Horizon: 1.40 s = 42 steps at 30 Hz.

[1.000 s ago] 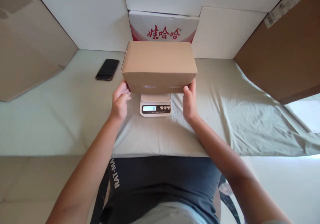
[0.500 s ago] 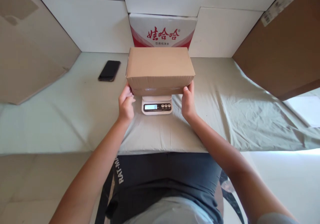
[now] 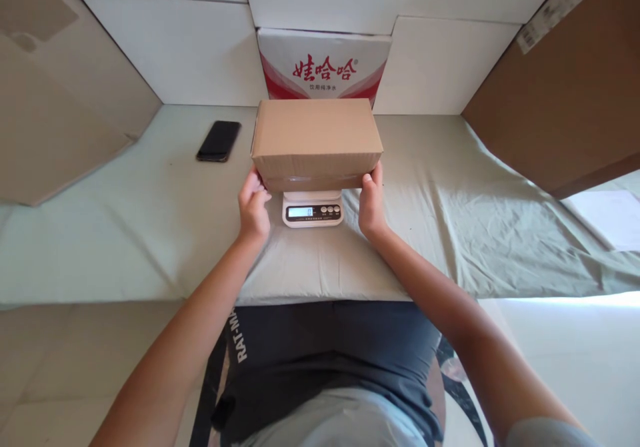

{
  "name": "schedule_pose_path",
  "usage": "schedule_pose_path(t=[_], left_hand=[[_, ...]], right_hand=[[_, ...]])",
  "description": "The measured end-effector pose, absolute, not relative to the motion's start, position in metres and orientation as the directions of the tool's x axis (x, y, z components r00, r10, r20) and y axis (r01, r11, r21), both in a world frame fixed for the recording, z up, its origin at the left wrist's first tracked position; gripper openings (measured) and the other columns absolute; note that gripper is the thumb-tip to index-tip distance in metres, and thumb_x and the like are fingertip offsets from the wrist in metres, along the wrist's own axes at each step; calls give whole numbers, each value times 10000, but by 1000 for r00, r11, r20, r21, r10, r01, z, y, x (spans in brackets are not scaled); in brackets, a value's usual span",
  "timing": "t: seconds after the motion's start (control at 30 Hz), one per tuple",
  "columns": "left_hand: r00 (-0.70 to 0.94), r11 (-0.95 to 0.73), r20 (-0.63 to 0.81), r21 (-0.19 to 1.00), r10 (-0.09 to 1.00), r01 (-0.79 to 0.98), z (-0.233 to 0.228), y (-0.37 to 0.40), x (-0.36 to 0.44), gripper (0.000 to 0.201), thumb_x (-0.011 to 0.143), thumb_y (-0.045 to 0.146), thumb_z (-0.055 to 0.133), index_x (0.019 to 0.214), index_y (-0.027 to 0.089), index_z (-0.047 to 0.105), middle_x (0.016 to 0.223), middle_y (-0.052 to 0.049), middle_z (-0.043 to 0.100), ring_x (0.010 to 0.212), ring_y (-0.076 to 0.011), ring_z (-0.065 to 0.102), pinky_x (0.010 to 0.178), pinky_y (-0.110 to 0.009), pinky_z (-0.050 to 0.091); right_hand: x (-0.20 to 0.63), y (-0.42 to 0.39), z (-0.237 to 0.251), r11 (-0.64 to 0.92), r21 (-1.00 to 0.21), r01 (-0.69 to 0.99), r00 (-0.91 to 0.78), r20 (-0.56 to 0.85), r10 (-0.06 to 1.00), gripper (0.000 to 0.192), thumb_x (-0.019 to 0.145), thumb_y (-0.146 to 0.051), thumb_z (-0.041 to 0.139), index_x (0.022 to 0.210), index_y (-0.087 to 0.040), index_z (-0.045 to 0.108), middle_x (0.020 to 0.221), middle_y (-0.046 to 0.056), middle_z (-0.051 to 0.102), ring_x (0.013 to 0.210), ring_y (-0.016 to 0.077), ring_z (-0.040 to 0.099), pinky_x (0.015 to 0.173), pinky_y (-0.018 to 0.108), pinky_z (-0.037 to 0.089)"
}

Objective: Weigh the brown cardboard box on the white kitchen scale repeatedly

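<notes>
A brown cardboard box (image 3: 317, 127) is held level between my two hands, over a white kitchen scale (image 3: 313, 222). My left hand (image 3: 255, 207) grips its lower left end, with some fingers hidden behind and under it. At the lower right end, my right hand (image 3: 372, 200) has its thumb on the front face and its other fingers mostly out of sight. The scale's lit display appears to read 0. The box covers most of the weighing plate, and I cannot tell whether the two touch.
A black phone (image 3: 219, 141) lies on the green cloth (image 3: 200, 234) to the left. Behind the box stands a white-and-red carton (image 3: 325, 54) against white panels. Large cardboard sheets or boxes close in the left (image 3: 70, 94) and right (image 3: 565, 100) sides. White paper (image 3: 610, 217) lies far right.
The box and my right hand have shifted slightly left and a little down in view. My grip is the same, and the display still appears to show 0.
</notes>
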<state>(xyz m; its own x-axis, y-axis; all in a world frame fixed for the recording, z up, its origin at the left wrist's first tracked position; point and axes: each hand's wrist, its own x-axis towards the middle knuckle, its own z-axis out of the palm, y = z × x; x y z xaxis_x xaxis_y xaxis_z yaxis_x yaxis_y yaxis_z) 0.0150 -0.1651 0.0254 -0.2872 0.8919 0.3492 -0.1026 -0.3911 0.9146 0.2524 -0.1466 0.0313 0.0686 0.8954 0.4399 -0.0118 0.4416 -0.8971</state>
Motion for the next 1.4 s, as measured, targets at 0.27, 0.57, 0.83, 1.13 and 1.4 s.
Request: schedule_pose_path(t=[0.27, 0.57, 0.83, 1.13, 1.4], left_hand=[[-293, -399, 350, 909, 890, -124, 25, -164, 14, 449, 793, 321, 662, 1225, 288, 778, 1285, -75, 782, 1374, -330, 647, 1168, -438, 508], [-312, -403, 349, 907, 884, -126, 27, -163, 16, 445, 784, 328, 670, 1206, 228, 770, 1257, -106, 784, 1360, -331, 655, 1163, -429, 517], [-316, -384, 327, 913, 890, -135, 28, -164, 16, 486, 774, 301, 654, 1244, 255, 772, 1319, -82, 774, 1376, -303, 647, 1145, -389, 522], [-313, -392, 337, 910, 888, -133, 28, -165, 16, 502, 790, 277, 638, 1275, 241, 765, 1303, -85, 783, 1311, -301, 687, 1106, -398, 534], [-298, -391, 336, 909, 893, -147, 28, -163, 16, 522, 744, 281, 654, 1252, 227, 759, 1337, -105, 761, 1431, -341, 616, 1236, -457, 456]], right_hand=[[252, -144, 29, 451, -890, -60, 65, 448, 892, 756, 940, -758, 463, 1615, -433, 357, 1729, -7, 435, 1657, 312, 342, 1409, 595, 260], [252, -145, 28, 450, -886, -116, 76, 444, 893, 714, 947, -743, 498, 1573, -404, 441, 1706, -8, 461, 1657, 317, 327, 1420, 593, 232], [252, -142, 23, 445, -886, -133, 78, 438, 895, 710, 950, -729, 498, 1574, -397, 429, 1719, 4, 439, 1662, 320, 322, 1416, 601, 228], [251, -142, 25, 451, -882, -138, 93, 441, 893, 711, 926, -729, 529, 1538, -375, 464, 1698, 20, 467, 1659, 325, 320, 1413, 603, 240], [251, -143, 24, 454, -886, -99, 90, 446, 890, 701, 941, -738, 501, 1545, -384, 465, 1692, 17, 475, 1644, 320, 353, 1407, 603, 251]])
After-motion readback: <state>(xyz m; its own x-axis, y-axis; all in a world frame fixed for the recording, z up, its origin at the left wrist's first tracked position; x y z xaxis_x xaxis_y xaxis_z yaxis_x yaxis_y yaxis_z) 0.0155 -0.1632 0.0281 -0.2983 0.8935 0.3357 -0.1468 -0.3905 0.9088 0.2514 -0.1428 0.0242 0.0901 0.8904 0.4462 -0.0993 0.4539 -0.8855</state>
